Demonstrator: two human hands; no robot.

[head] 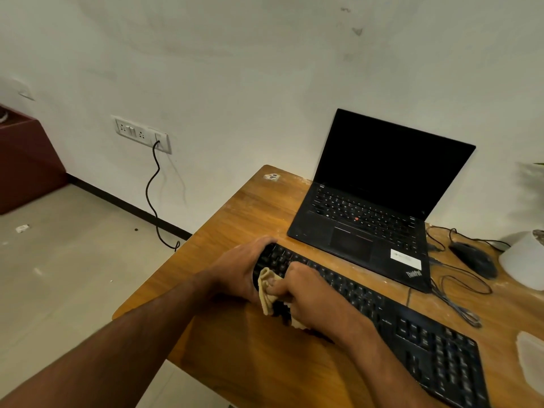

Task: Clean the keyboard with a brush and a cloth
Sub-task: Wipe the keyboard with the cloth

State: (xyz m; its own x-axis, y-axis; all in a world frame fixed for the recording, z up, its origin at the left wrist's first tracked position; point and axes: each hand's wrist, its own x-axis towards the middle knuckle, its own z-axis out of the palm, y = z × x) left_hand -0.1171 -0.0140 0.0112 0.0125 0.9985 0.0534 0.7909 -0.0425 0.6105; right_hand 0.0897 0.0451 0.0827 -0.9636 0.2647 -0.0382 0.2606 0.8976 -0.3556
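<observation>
A long black keyboard (412, 328) lies slantwise on the wooden table (235, 357), running from the table's middle to the lower right corner of the view. My left hand (238, 269) wraps around the keyboard's left end and grips it. My right hand (312, 295) is closed on a crumpled beige cloth (266, 293) and presses it onto the keys near that same end. Part of the cloth sticks out under my right palm. No brush is in view.
An open black laptop (368, 210) with a dark screen stands behind the keyboard. A black mouse (474, 259) and loose cables (456, 301) lie to its right, beside a white pot (524, 257). A pale object (531, 360) sits at the right edge. The table's left edge drops to the floor.
</observation>
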